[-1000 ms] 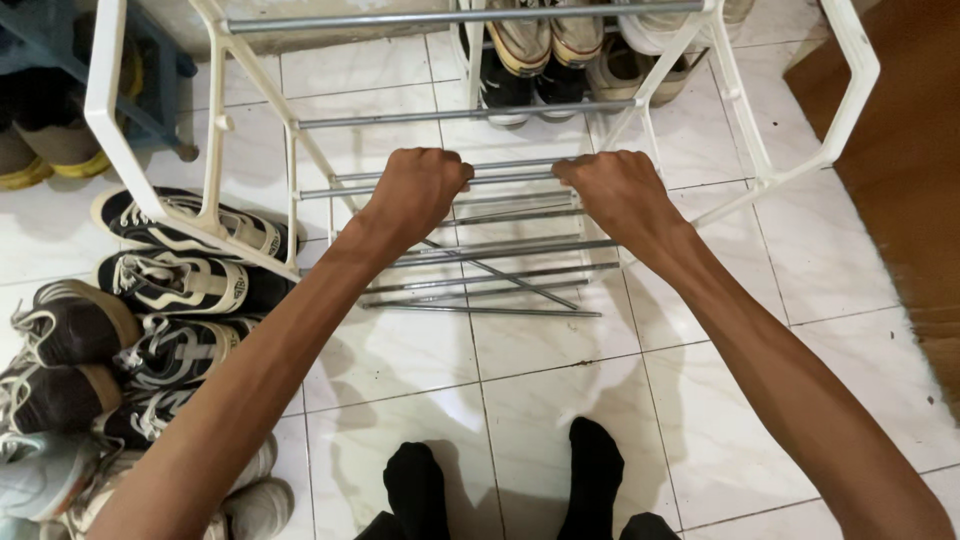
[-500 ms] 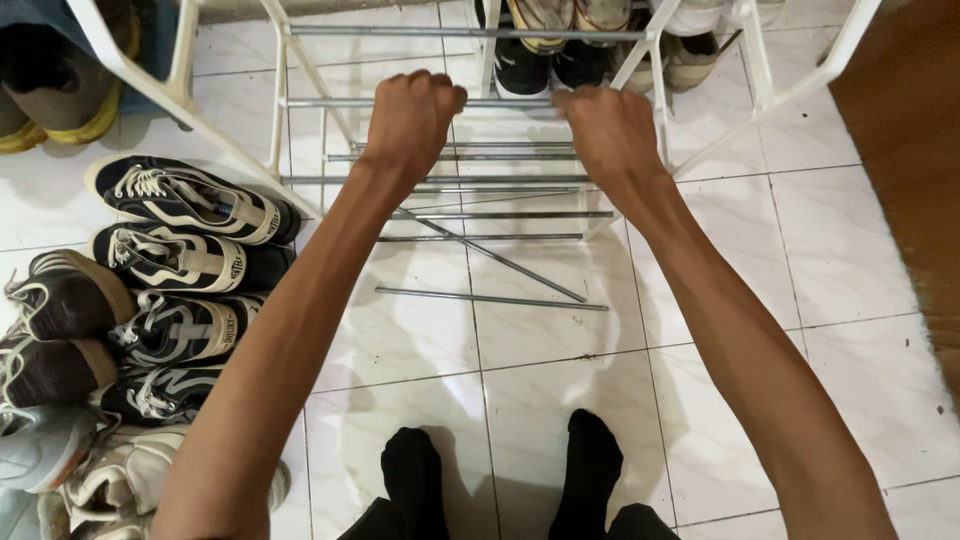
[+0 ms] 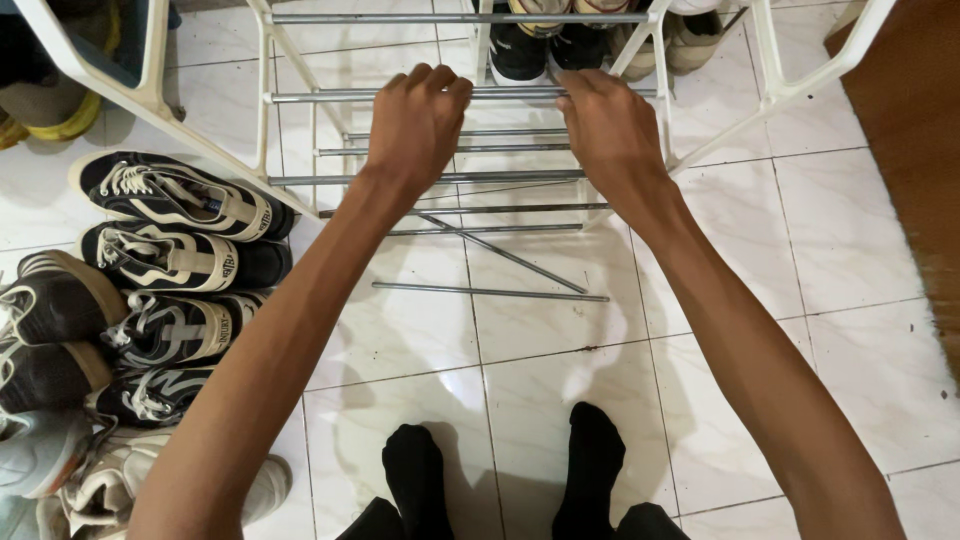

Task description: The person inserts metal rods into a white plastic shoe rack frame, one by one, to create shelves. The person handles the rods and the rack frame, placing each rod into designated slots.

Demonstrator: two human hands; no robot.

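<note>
The rack [image 3: 770, 90] stood on the floor [image 3: 560, 400] ahead of the person's feet [image 3: 500, 470], and both hands lay side by side on one of its rods [image 3: 320, 96], the left hand [image 3: 418, 120] left of the right hand [image 3: 612, 130]. Loose rods [image 3: 490, 292] lay on the floor between the feet and the rack. Shoes [image 3: 170, 260] lay in a row along the floor to the left, and more shoes [image 3: 520, 55] sat behind the rack.

Glossy white floor tiles [image 3: 420, 340], brown mat [image 3: 915, 130]
</note>
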